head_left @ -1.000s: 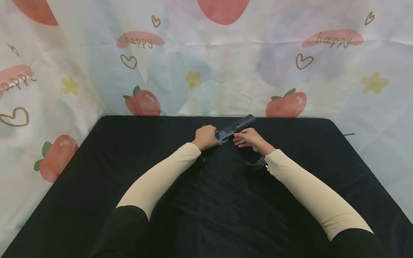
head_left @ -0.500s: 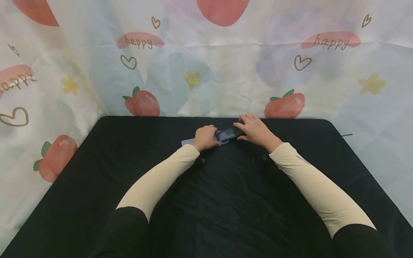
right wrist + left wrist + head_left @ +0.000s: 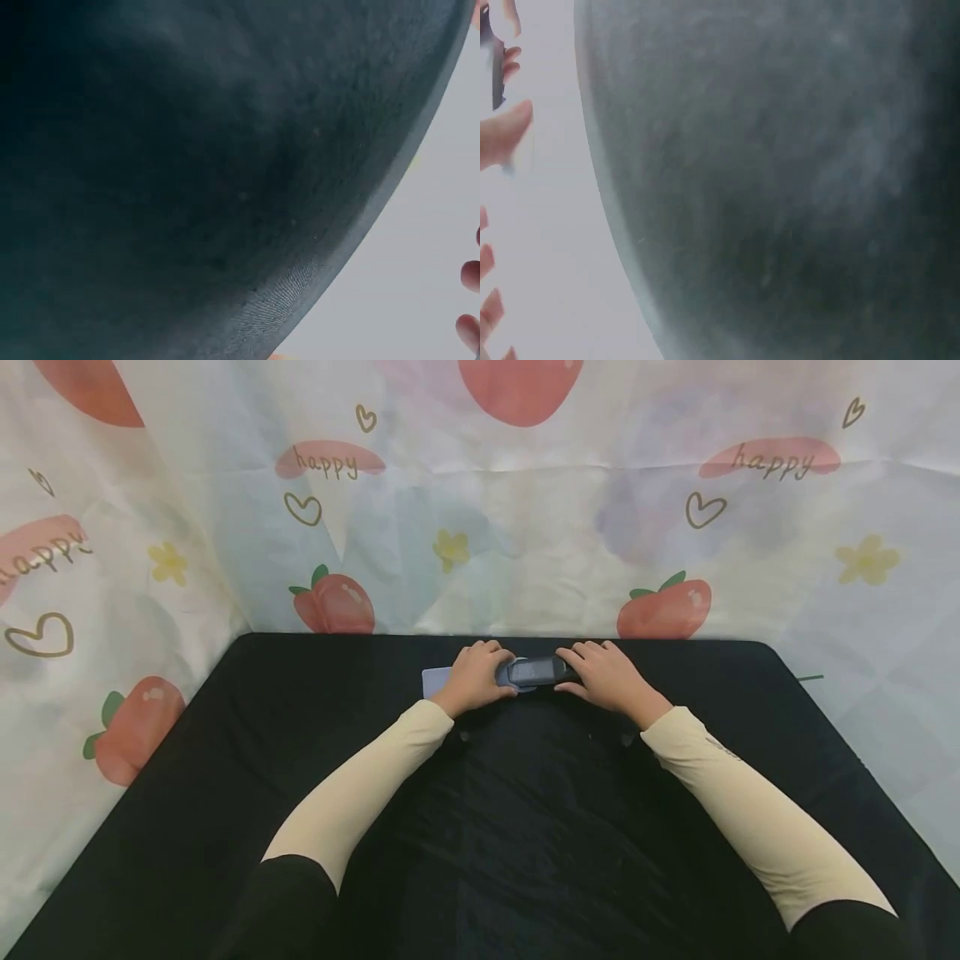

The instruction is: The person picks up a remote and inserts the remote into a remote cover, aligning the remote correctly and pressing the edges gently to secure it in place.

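Near the far edge of the table lies a long dark grey device (image 3: 531, 672) with a paler grey panel on its top face; its exact kind cannot be told. My left hand (image 3: 474, 678) grips its left end, thumb on the near side and fingers over the far side. The other end is held by my right hand (image 3: 606, 677) in the same manner, which hides that end. A flat pale lavender piece (image 3: 435, 682) sticks out to the left from behind my left hand. In the left wrist view, a thumb (image 3: 506, 135) shows beside part of the device.
Black cloth (image 3: 525, 827) covers the table. Close behind its far edge hangs a pale printed curtain (image 3: 525, 585), which also runs along the left side. Dark, blurred surfaces fill most of both wrist views.
My right hand has come over the device's right end and taken hold of it. The device has turned from slanting up to the right to lying nearly level across. My left hand keeps its grip.
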The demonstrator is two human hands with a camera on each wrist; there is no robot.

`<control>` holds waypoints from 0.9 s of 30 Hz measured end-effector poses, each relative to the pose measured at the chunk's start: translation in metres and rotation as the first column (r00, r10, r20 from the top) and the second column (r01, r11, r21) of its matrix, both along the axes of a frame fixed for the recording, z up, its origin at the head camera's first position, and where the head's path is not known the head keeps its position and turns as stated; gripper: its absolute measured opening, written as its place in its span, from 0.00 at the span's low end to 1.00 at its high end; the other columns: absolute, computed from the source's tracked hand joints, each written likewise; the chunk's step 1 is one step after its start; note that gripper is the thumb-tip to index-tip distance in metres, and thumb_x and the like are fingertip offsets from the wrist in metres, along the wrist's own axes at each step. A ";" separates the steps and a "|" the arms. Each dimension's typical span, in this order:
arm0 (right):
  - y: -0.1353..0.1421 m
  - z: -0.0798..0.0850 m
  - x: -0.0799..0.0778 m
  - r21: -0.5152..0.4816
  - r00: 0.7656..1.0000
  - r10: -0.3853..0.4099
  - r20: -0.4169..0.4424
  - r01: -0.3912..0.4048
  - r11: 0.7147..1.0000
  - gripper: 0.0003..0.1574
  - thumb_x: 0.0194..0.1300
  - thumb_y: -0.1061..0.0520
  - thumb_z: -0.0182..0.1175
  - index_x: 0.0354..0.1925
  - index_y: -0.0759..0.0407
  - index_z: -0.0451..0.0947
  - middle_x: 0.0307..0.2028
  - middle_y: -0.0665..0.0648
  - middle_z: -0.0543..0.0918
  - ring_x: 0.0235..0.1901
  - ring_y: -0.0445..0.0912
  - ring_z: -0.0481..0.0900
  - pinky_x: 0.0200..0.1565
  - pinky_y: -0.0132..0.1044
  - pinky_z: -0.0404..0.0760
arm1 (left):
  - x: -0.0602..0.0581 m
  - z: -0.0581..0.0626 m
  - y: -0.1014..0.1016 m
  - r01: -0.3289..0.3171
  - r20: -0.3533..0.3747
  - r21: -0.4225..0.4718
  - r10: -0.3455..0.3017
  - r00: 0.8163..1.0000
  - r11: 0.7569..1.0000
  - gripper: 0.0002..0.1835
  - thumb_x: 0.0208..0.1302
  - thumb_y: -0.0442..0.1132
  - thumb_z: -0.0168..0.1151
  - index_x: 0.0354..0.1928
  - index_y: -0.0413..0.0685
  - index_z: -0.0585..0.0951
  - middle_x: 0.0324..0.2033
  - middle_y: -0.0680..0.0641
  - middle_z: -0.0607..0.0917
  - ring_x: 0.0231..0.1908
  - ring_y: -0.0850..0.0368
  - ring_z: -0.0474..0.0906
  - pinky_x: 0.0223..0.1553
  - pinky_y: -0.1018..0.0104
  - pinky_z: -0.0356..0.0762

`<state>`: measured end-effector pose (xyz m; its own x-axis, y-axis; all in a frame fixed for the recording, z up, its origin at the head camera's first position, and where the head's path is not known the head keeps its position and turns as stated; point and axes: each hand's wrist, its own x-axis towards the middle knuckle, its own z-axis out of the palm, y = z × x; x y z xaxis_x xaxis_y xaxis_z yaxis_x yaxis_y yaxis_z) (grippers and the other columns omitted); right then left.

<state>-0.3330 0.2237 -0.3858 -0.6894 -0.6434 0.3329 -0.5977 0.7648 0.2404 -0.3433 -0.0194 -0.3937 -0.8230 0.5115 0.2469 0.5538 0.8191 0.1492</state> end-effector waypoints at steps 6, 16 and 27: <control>0.001 0.003 0.013 -0.107 0.994 0.022 -0.108 -0.034 0.994 0.40 0.52 0.39 0.66 0.53 0.66 0.74 0.40 0.64 0.82 0.41 0.56 0.80 0.43 0.50 0.76 | 0.007 0.012 -0.011 0.147 -0.178 0.099 -0.128 0.976 0.984 0.29 0.50 0.53 0.71 0.54 0.50 0.79 0.45 0.49 0.78 0.48 0.52 0.73 0.55 0.55 0.68; -0.012 0.019 0.046 -0.225 0.954 0.068 -0.292 -0.138 0.964 0.41 0.43 0.43 0.73 0.48 0.69 0.76 0.39 0.66 0.83 0.39 0.59 0.81 0.41 0.51 0.77 | 0.036 0.041 -0.026 0.279 -0.321 0.146 -0.222 0.921 0.949 0.30 0.46 0.49 0.74 0.53 0.47 0.80 0.44 0.49 0.79 0.46 0.52 0.73 0.58 0.55 0.66; -0.027 0.031 0.077 -0.209 0.893 0.162 -0.421 -0.269 0.940 0.43 0.69 0.33 0.38 0.46 0.71 0.76 0.36 0.66 0.82 0.32 0.59 0.79 0.37 0.52 0.77 | 0.077 0.058 -0.037 0.348 -0.397 0.110 -0.280 0.874 0.931 0.30 0.46 0.48 0.75 0.53 0.46 0.81 0.41 0.49 0.79 0.43 0.54 0.74 0.56 0.56 0.67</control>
<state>-0.2556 0.1969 -0.3552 -0.3221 -0.6167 0.7183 -0.6522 0.6945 0.3038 -0.2667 -0.0566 -0.3353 -0.4577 0.6491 0.6076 0.8200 0.5724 0.0062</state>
